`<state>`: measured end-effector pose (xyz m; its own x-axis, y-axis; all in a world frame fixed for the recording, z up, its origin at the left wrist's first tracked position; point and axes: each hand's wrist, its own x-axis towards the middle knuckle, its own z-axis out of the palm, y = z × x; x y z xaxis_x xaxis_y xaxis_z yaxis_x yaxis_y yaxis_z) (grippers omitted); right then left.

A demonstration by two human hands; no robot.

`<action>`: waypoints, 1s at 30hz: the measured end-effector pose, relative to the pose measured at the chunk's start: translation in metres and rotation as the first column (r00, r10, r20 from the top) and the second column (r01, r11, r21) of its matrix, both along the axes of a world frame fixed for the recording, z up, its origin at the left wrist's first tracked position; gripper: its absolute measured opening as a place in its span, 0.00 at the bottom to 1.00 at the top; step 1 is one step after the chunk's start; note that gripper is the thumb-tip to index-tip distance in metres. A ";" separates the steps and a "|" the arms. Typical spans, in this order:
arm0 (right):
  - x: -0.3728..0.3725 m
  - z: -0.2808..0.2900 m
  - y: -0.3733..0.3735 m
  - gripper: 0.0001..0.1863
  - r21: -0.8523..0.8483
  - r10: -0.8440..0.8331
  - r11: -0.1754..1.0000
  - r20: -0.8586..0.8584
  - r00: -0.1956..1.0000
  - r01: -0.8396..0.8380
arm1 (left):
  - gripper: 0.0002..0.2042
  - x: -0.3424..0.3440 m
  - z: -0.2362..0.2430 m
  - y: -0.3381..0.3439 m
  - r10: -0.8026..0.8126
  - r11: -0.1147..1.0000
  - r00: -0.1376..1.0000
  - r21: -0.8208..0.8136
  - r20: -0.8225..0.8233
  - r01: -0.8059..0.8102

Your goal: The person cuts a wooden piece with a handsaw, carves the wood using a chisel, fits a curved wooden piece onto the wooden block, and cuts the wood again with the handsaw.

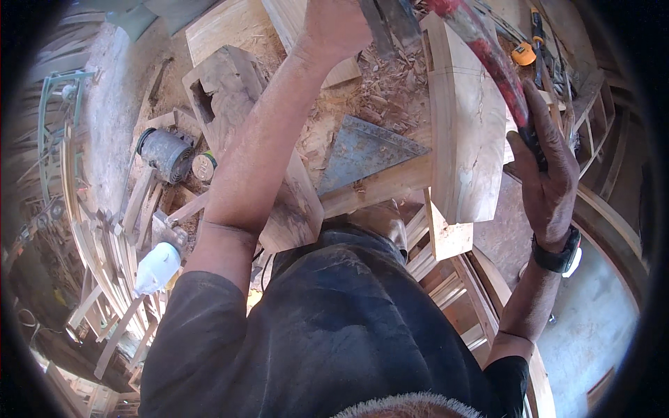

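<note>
My right hand [550, 174] is closed around the black end of a long, curved red tool [488, 56]. The tool's worn red shaft runs up past the top edge, so its kind cannot be told. My left hand [338, 28] reaches to the top edge, where its fingers are out of sight. Dark flat metal [390, 28] lies right beside it; whether the hand grips it is hidden. Beneath the red tool, a thick pale timber block [467, 132] rests across the work area. A grey triangular metal plate [366, 153] lies left of the block, among wood chips [390, 90].
A dark-grained board with a slot [233, 94] passes under my left forearm. Further left are a grey cylindrical motor [167, 153], a small round can [204, 166], a white bottle [157, 268] and several wood strips [104, 258]. A yellow tape measure [523, 53] is at upper right.
</note>
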<state>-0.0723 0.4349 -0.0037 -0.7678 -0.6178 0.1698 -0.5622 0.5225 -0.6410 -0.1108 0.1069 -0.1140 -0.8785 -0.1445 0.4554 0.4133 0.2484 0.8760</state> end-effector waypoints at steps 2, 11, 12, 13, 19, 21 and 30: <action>-0.001 0.005 -0.002 0.35 0.034 0.019 0.999 -0.069 0.997 -0.017 | 0.09 0.001 -0.001 0.000 0.055 0.998 0.998 -0.015 -0.001 -0.055; 0.001 0.009 -0.015 0.34 0.092 0.085 0.993 -0.135 0.987 -0.073 | 0.12 -0.004 0.025 0.016 0.234 0.961 0.935 -0.081 -0.264 -0.264; 0.002 0.007 -0.015 0.34 0.037 0.015 0.999 -0.067 0.998 -0.012 | 0.12 -0.003 0.026 0.015 0.324 0.925 0.863 -0.060 -0.388 -0.374; 0.002 0.005 -0.014 0.33 0.010 -0.032 0.999 -0.003 0.999 0.032 | 0.12 0.000 0.027 0.013 0.031 0.980 0.959 -0.181 -0.280 -0.084; 0.010 -0.011 -0.007 0.32 -0.085 -0.139 0.987 -0.008 0.990 0.137 | 0.02 0.047 0.013 0.003 0.032 0.974 0.999 0.226 -0.044 -0.021; 0.015 -0.015 -0.004 0.32 -0.094 -0.187 0.976 0.095 0.978 0.196 | 0.03 0.062 0.011 0.001 -0.033 0.946 0.998 0.319 -0.049 0.047; 0.024 -0.023 -0.001 0.32 -0.085 -0.260 0.955 0.222 0.940 0.285 | 0.07 0.079 0.021 -0.001 -0.152 0.897 0.957 0.372 -0.248 0.239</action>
